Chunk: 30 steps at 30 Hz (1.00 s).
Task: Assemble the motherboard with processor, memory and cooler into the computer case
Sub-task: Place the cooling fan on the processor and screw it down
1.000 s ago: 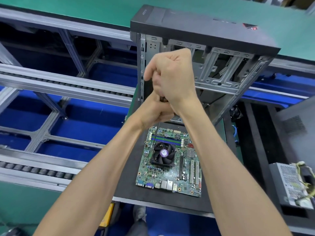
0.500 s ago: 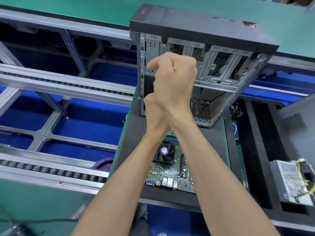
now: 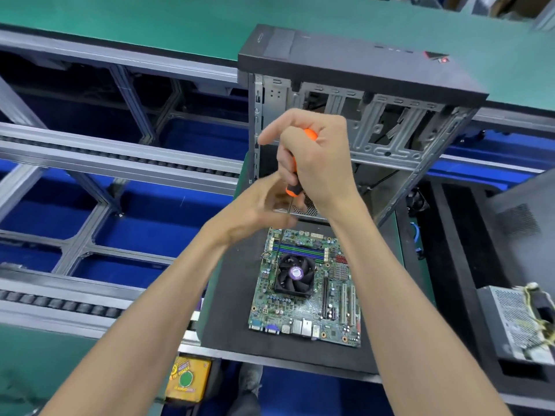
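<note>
Motherboard (image 3: 306,289) lies flat on the dark foam mat (image 3: 228,310), its cooler (image 3: 295,274) fan seated near the board's middle and memory sticks (image 3: 300,250) in the slots just beyond the fan; it is not yet in the case. Above the board's far edge, the left hand (image 3: 258,210) is motion-blurred, fingers reaching toward the screwdriver (image 3: 295,175) shaft, and I cannot tell whether it grasps anything. The right hand (image 3: 315,157) is clenched round the orange handle, with the thin shaft pointing down at the board's far left corner. Beyond the board stands the open computer case (image 3: 375,115), its metal frame bare on the side facing the board. To the board's right sits a power supply (image 3: 516,322) with loose wires. Judging from this, the risk is the tip: with the left hand unsettled, a slip could gouge traces or clip a memory latch, or a screw could drop among the components.
</note>
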Motion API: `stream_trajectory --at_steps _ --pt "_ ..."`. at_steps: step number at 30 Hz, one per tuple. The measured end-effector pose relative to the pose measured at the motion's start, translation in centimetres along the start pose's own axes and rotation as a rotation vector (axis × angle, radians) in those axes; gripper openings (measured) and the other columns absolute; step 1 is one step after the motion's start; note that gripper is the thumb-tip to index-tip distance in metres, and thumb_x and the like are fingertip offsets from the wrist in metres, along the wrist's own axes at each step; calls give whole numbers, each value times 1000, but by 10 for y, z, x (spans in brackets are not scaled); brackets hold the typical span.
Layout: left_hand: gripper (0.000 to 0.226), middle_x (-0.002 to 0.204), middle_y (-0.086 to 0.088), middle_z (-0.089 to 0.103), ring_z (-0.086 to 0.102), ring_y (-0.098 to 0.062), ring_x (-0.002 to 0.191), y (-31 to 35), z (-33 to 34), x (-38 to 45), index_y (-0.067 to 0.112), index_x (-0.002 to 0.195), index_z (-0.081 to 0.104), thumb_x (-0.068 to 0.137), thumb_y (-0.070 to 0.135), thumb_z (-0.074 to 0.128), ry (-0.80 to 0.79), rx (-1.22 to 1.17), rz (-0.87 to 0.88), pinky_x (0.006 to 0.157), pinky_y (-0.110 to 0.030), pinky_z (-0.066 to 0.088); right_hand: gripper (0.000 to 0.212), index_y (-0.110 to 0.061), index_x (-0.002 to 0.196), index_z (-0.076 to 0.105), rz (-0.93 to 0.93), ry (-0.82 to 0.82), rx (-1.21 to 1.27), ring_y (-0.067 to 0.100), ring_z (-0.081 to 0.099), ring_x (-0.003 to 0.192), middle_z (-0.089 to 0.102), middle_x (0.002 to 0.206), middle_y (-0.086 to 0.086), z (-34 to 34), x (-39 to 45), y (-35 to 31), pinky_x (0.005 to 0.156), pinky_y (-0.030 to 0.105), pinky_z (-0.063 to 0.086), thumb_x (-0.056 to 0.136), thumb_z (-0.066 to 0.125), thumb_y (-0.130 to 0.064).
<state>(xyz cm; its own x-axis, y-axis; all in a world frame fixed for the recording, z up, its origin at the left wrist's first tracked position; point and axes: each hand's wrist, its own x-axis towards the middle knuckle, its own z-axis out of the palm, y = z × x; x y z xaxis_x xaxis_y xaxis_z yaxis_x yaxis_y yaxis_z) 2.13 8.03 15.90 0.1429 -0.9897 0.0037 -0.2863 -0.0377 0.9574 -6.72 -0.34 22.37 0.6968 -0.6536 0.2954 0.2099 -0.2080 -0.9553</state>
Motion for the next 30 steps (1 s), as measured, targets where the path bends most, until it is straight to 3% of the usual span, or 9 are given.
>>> stream_trajectory --at_steps 3,5,8,10,15,20,23,26,30 --pt "63 129 2 56 53 -16 124 -85 -4 -8 23 130 50 74 -4 61 -95 190 -193 104 -40 44 27 7 72 65 11 48 22 24 22 35 35 42 9 -5 -3 0 39 33 20 78 40 12" --pt "57 131 8 55 54 -13 122 -136 16 -18 28 128 53 81 0 65 -101 405 -297 101 -33 45 27 5 73 66 4 71 24 19 26 34 37 40 5 -7 -4 0 39 31 22 78 40 11" --pt "34 113 7 54 57 -19 107 -181 44 -22 20 115 60 84 16 74 -32 548 -266 94 -33 46 28 3 74 66 6 89 25 18 27 33 38 40 1 -7 -6 -1 39 28 23 79 41 13" --pt "22 102 8 50 56 -18 95 -191 49 -18 22 97 60 83 20 77 4 562 -215 87 -33 47 28 2 74 66 19 103 34 18 26 34 37 40 1 -6 -7 -1 40 28 22 79 41 15" --pt "27 102 11 45 38 -10 94 -203 50 -4 14 97 69 82 34 79 3 649 -154 88 -25 37 25 7 76 66 29 149 49 18 25 37 35 45 4 -5 -9 -1 40 33 20 79 43 15" --pt "22 99 11 52 42 -10 93 -208 56 -1 11 96 72 82 25 80 18 617 -137 91 -31 42 25 4 75 66 -1 180 68 15 24 36 35 42 -2 -7 -10 1 40 29 20 78 44 13" --pt "23 105 5 59 54 -18 98 -210 59 -2 14 104 71 85 25 77 35 609 -216 92 -35 45 25 5 75 66 -6 203 93 15 23 36 34 42 -2 -10 -11 2 40 25 19 78 43 15" --pt "22 111 4 62 59 -23 99 -209 62 -3 23 110 71 89 31 72 89 639 -310 78 -33 43 25 5 75 65 -6 216 114 14 22 35 33 41 -4 -13 -11 2 41 21 21 78 42 15" --pt "16 105 1 68 60 -28 95 -207 68 -5 28 106 70 91 34 69 128 769 -293 66 -31 37 24 4 76 64 -12 211 124 13 22 35 34 42 -4 -15 -10 -1 42 19 22 77 42 13"
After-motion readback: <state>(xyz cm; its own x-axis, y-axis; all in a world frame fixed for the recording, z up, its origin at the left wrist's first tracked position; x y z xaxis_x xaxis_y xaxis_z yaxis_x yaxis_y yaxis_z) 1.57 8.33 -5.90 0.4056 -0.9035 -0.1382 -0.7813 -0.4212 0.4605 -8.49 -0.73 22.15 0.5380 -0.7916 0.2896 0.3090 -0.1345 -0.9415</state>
